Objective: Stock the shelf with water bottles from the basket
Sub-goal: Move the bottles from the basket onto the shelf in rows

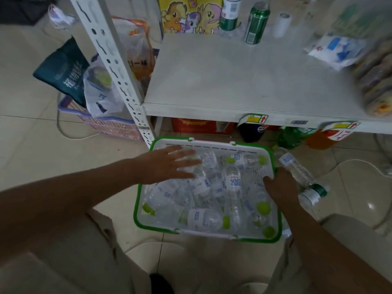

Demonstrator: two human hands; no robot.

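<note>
A white basket with a green rim (146,187) stands on the floor below the shelf, filled with several clear water bottles (232,181) with light green caps. My left hand (169,164) hovers flat over the basket's far left corner, fingers spread, holding nothing. At the basket's right rim, my right hand (281,185) is closed against a clear water bottle (294,168) that sticks out past the rim; its fingers are hidden under the hand. The white shelf board (244,81) above is mostly bare in front.
At the shelf's back stand a green-labelled bottle (230,15), a green can (255,24) and a cartoon box (191,15); packets (337,49) lie at right. A dark-green-capped bottle (314,193) lies by my right hand. A pink crate (110,126) with bags sits left of the shelf post (118,77).
</note>
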